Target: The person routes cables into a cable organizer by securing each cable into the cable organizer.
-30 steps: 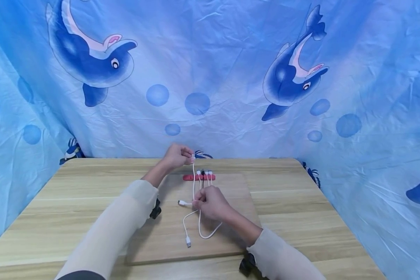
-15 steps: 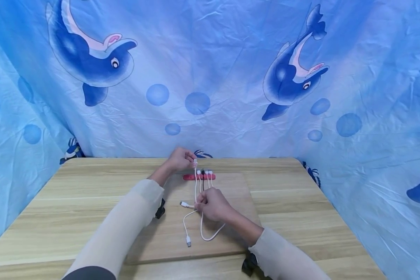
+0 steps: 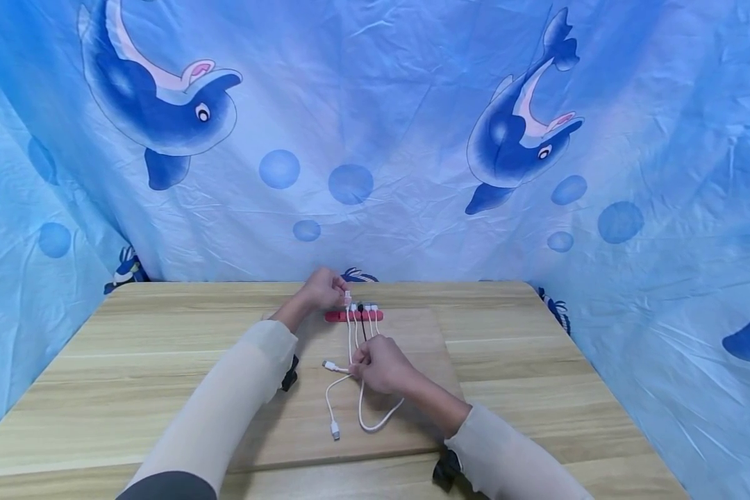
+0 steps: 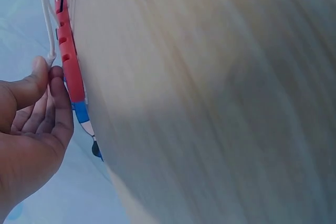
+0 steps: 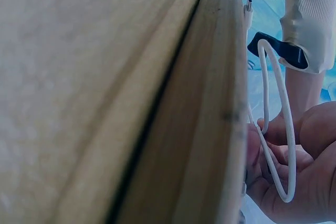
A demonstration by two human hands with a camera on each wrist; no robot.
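My left hand point(image 3: 325, 288) pinches a white USB cable just below its plug point(image 3: 347, 297), over the back of a red cable organizer point(image 3: 334, 317). Seen from the left wrist, thumb and fingertips meet on the cable point(image 4: 46, 19) beside the notched red strip point(image 4: 72, 72). Lower down, my right hand point(image 3: 384, 364) pinches white cable between thumb and fingers, and a loop point(image 5: 287, 108) hangs by its palm in the right wrist view. One white connector point(image 3: 330, 365) pokes out left of these fingers; another point(image 3: 335, 432) lies nearer the front. Several cables sit in the organizer, one black point(image 3: 362, 323).
The organizer stands near the back of a thin wooden board point(image 3: 300, 444) on the wood-grain table point(image 3: 525, 417). Behind and beside the table hangs a blue curtain point(image 3: 375, 125) with dolphins. A dark wrist camera point(image 3: 446, 471) hangs below the right sleeve.
My left hand has come down and slightly right, lowering the pinched plug close to the red organizer. My right hand has shifted a little right and down, still pinching the cable.
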